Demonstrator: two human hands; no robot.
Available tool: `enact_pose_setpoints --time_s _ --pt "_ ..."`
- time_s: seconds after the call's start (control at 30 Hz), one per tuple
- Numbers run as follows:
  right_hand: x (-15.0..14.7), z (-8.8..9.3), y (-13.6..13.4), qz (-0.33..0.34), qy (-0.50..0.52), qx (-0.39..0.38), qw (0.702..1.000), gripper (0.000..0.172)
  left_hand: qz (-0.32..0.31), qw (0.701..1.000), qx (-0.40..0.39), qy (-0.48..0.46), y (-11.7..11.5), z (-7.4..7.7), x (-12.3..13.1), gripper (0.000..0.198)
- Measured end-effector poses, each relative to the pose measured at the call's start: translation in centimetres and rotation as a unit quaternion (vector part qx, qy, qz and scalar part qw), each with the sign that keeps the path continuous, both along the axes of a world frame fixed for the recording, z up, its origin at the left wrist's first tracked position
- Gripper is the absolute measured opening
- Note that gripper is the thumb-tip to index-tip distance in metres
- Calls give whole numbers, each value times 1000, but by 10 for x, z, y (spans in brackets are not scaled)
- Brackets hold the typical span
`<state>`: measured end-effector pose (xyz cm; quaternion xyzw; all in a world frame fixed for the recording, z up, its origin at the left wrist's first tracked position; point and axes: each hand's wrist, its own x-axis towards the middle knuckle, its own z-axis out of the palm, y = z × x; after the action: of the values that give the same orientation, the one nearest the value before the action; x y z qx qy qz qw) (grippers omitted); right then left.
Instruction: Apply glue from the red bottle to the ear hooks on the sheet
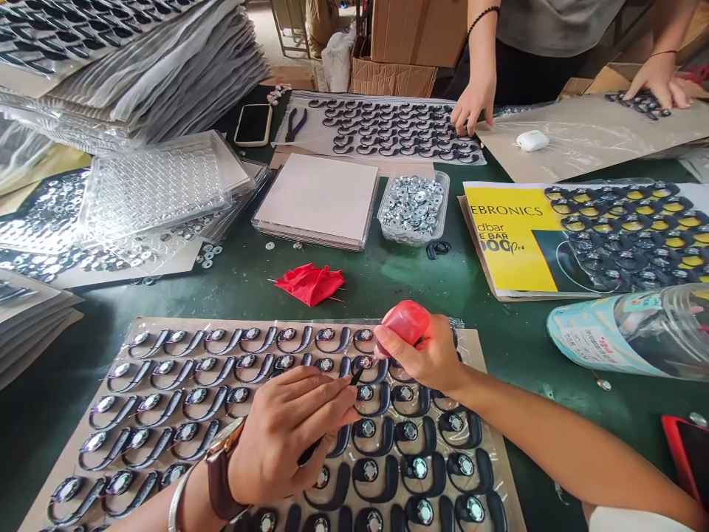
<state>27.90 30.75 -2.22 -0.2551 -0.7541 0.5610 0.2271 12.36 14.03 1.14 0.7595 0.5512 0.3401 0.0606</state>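
Observation:
A cardboard sheet (133,355) lies in front, carrying rows of black hook-shaped parts (368,471), each with a round metal disc. Over its middle, my left hand (293,425) is closed on dark tweezers (357,375), whose tip points at a part in the second row. Just right of that tip, my right hand (435,355) squeezes a red bulb-shaped bottle (407,323) above the upper rows. The bottle's nozzle is too small to make out. A watch and a bangle are on my left wrist.
Beyond the sheet are a red cloth (310,284), a tub of metal discs (414,207) and a stack of pale cards (318,196). A clear jar (625,332) lies at right. Wrapped sheets (182,74) pile up at left. Another person's hands (476,100) work across the table.

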Motion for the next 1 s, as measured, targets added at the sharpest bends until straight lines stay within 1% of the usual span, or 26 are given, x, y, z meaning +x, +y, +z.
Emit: enact_pose_setpoints --time_s 0.1,0.23,0.43,0.5,0.57,0.63,0.7,0.77,0.83,0.9,0.93,1.0 --pt "0 0 0 -3 16 -17 1000 28 1 1000 3 -21 2 0 -2 24" --pt "0 2 -1 4 15 -21 1000 28 9 999 -19 -45 2 -2 -5 24" --pt "1 -3 -3 36 28 -26 999 23 53 991 -61 -107 9 2 -11 19" --pt "0 -6 -3 40 36 -18 998 21 71 987 -75 -121 12 3 -14 16" --pt "0 -9 -3 39 43 7 998 22 87 983 -87 -135 15 3 -16 15" --pt "-1 -8 -3 37 49 27 998 24 97 981 -92 -142 17 4 -17 15" --pt "0 -2 -2 39 52 2 998 24 101 981 -87 -141 17 3 -16 14" --pt "1 10 0 45 48 -58 996 23 103 982 -74 -137 13 2 -14 13" --pt "5 24 1 56 32 -112 992 21 91 987 -45 -124 5 0 -10 15" --pt "9 33 1 69 13 -145 987 19 54 995 -10 -84 -7 -2 -4 21" --pt "12 34 0 69 7 -157 985 19 30 998 4 -55 -13 -2 -1 23" --pt "16 29 -6 59 11 -171 983 19 -10 1000 23 5 -23 -2 5 25"
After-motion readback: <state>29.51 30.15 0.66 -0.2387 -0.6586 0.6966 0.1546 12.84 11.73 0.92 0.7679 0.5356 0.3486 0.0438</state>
